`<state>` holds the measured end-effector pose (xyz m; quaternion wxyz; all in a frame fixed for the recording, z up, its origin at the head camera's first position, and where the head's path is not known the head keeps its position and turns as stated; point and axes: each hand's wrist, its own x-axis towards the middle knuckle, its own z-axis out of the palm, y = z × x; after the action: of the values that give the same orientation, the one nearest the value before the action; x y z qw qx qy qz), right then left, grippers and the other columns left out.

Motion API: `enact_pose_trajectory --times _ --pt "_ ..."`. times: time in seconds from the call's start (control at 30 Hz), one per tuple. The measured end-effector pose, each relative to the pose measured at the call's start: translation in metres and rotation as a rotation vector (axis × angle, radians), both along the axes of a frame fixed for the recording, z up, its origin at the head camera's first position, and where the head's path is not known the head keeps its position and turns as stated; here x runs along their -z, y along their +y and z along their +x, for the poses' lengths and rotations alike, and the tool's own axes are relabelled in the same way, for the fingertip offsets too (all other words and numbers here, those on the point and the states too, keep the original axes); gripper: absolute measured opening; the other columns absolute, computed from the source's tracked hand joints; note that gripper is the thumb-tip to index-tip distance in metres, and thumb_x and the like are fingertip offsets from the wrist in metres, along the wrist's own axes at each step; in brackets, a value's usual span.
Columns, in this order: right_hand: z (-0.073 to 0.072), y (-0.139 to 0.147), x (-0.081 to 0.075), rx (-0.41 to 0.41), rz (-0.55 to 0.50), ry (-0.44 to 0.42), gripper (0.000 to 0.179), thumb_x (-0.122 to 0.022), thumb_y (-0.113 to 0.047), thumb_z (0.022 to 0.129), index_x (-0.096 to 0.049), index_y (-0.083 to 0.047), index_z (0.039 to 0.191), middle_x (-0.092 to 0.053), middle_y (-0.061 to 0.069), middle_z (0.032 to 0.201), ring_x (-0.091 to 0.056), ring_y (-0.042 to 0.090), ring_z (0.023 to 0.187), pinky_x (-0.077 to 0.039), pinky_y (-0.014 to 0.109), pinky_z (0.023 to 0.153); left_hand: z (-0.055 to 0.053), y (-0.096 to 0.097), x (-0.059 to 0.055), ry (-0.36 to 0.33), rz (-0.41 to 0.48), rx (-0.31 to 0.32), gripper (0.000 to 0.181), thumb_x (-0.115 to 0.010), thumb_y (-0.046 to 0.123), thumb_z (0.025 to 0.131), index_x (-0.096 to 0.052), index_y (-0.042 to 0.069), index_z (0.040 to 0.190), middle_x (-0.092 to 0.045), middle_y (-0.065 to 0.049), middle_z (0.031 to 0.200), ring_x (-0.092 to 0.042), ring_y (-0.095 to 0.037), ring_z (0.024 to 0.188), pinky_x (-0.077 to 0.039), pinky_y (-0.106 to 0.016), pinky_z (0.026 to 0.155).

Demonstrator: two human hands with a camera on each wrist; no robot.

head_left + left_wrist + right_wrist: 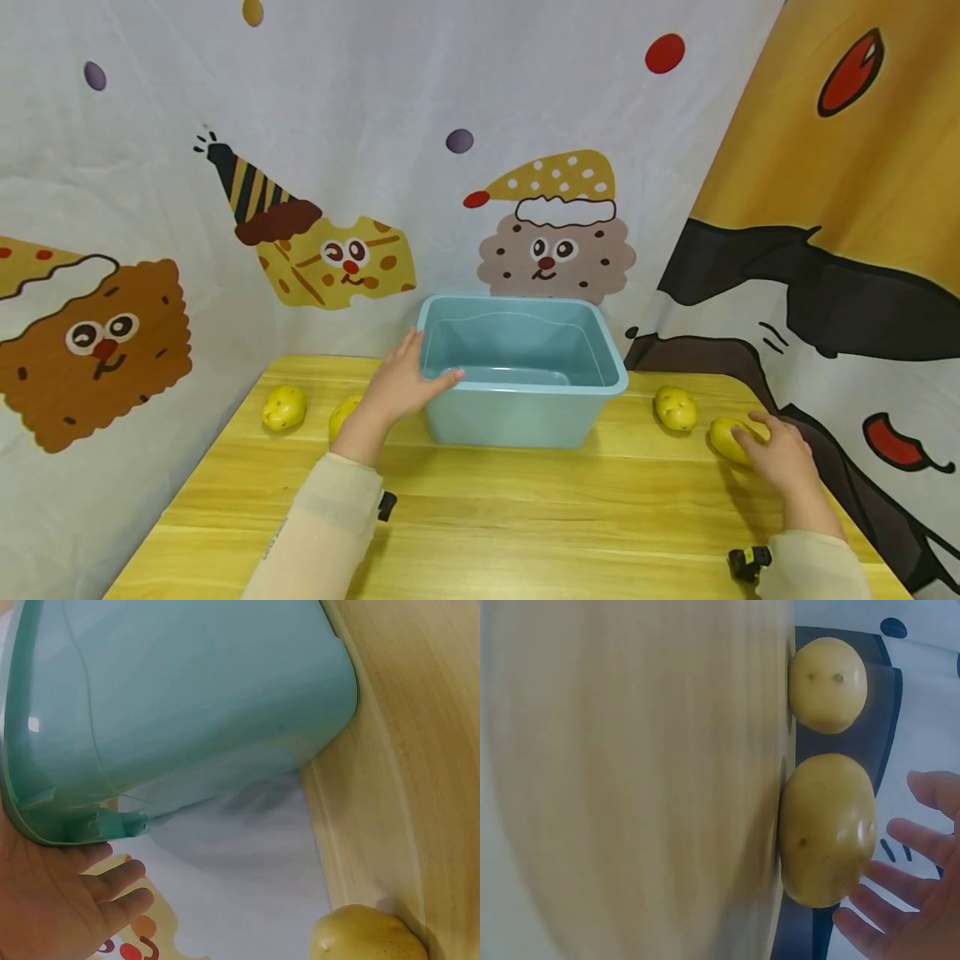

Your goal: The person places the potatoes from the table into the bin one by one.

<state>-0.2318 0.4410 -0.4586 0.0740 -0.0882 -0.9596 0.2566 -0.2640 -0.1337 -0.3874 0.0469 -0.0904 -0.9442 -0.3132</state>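
A light blue plastic bin [517,417] stands upright at the back of the wooden table. My left hand [401,379] is at its near left corner, touching the rim. In the left wrist view, the fingers of that hand [60,900] extend loosely under the rim, while the thumb is hidden. At the right, my right hand [783,454] hovers beside a yellow potato [727,440], fingers spread. The right wrist view has this potato [827,832] close to the fingertips, and whether they touch is hard to tell. Another potato [677,408] lies nearer the bin.
Left of the bin lie two more potatoes, one [284,407] in plain sight and one [342,414] partly behind my left wrist. A cartoon-printed cloth [360,125] hangs right behind the table [510,517]. Small dark devices [748,564] are worn at the wrists.
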Motion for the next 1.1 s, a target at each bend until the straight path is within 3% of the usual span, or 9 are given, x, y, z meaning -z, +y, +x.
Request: enact_pose_trajectory --times 0.6,1.1 --pt "-0.007 0.01 0.001 -0.094 0.021 -0.11 0.079 -0.046 -0.051 0.103 -0.032 0.017 0.142 -0.027 0.051 0.139 -0.029 0.068 0.124 -0.03 0.076 0.097 0.0 0.001 0.0 -0.012 0.013 0.003 0.112 -0.056 0.077 0.084 -0.016 0.004 0.16 -0.008 -0.014 0.167 -0.018 -0.044 0.149 -0.022 -0.065 0.114" --pt "-0.012 0.015 0.004 -0.106 -0.021 -0.162 0.082 -0.051 -0.051 0.101 -0.028 0.017 0.142 -0.026 0.049 0.141 -0.031 0.065 0.125 -0.029 0.074 0.1 0.0 0.0 -0.001 -0.025 0.021 0.004 0.114 -0.055 0.078 0.084 -0.014 0.005 0.16 -0.007 -0.013 0.167 -0.019 -0.046 0.148 -0.022 -0.065 0.114"
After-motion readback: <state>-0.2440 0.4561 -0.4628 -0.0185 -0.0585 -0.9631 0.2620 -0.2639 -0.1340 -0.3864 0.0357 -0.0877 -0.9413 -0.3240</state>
